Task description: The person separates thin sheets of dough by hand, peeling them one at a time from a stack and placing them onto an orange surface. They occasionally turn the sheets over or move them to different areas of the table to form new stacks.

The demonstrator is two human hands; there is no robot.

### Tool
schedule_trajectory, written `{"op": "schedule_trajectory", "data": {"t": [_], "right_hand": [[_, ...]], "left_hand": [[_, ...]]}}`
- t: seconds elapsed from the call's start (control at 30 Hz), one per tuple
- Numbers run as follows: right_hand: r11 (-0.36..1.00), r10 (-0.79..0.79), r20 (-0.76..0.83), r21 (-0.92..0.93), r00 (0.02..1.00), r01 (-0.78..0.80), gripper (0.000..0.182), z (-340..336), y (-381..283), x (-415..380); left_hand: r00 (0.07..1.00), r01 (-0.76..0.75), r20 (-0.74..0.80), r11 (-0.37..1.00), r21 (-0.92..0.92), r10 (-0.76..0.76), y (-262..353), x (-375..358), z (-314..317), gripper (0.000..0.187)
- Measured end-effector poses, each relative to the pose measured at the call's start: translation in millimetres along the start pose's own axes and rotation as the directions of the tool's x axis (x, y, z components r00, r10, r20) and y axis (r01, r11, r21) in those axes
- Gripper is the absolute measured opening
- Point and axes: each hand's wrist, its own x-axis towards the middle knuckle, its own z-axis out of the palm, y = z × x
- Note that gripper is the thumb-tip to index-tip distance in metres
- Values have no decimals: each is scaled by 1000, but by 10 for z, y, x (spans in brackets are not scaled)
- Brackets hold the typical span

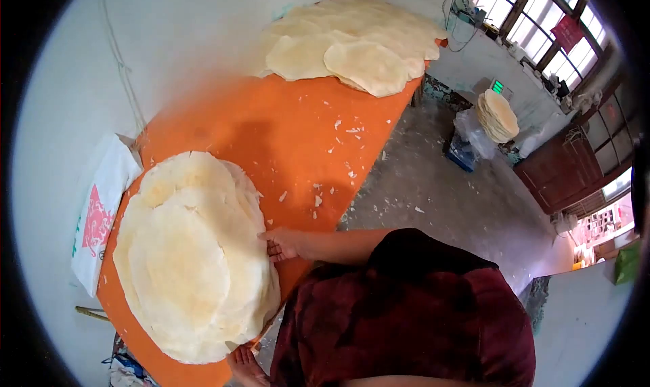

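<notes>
At far left a white bag (101,211) with a red print leans between the wall and the table (291,143). Just right of it, on the table's near end, lies the stack (179,251) of thin, pale rounds I am working at, its layers slightly uneven at the rim. My left hand (248,367) is at the stack's near right edge, fingertips against or just under the rim; I cannot tell whether they pinch anything. My right hand (283,243) is higher on the right side, palm partly open, fingers at the edge with some curled; whether they grip a layer I cannot tell. I judge the step in hand to be evening or taking hold of the stack by its edge. The next move calls for both hands well under the rim, lifting evenly, since such thin rounds look likely to crack. Scraps (318,201) dot the table to the right. At its far end more rounds (369,65) lie spread, overlapping. Farther right, a small pile (497,116) stands by a lit green display (497,87).
</notes>
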Motion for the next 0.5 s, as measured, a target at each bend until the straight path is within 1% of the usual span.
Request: {"op": "schedule_trajectory", "data": {"t": [0.03, 0.07, 0.1, 0.13, 0.17, 0.2, 0.23, 0.27, 0.3, 0.37, 0.43, 0.47, 0.5], "right_hand": [[1000, -24, -29, 15, 999, 24, 27, 80, 8, -65], [999, -38, -55, 25, 998, 39, 28, 139, 18, -98], [993, -109, -54, 47, 993, 112, 29, 94, 56, -7], [985, -157, -44, 62, 987, 159, 30, 151, 84, 16], [972, -231, 28, 39, 973, 230, 32, 117, 106, 6], [993, -121, 85, 4, 989, 121, 31, 156, 51, -4], [993, -107, 139, -33, 985, 112, 32, -139, 144, 425], [994, -97, 139, -26, 985, 102, 31, -6, 61, 212], [986, -89, 104, -134, 991, 103, 32, -114, 19, 408], [985, -126, 24, -114, 992, 128, 36, 208, -98, 18], [990, -116, -46, -93, 992, 111, 40, 349, -153, -86], [983, -127, -101, -147, 987, 112, 37, 303, -135, -17], [977, -116, -131, -195, 985, 89, 35, 306, -132, -13]], "left_hand": [[998, 46, 55, 997, -60, -43, 58, 29, -5, 53], [979, 177, 132, 966, -190, -153, 74, 241, -143, 62], [972, 223, 133, 937, -271, -193, 98, 255, -92, 61], [965, 220, 205, 926, -306, -162, 141, 114, 87, 61], [965, 258, 128, 898, -356, -227, 124, 239, 85, 57], [948, 318, 121, 859, -402, -295, 128, 316, 73, 53], [945, 328, 128, 838, -437, -303, 137, 310, 104, 46], [940, 341, 157, 825, -451, -302, 176, 255, 182, 44], [934, 354, 220, 825, -441, -283, 157, 273, 179, 44], [947, 320, 147, 812, -488, -285, 189, 263, 275, 44], [937, 349, 165, 809, -472, -308, 201, 323, 233, 44], [930, 367, 185, 808, -460, -317, 204, 369, 207, 44], [940, 339, 196, 820, -462, -278, 242, 320, 258, 43]]}}
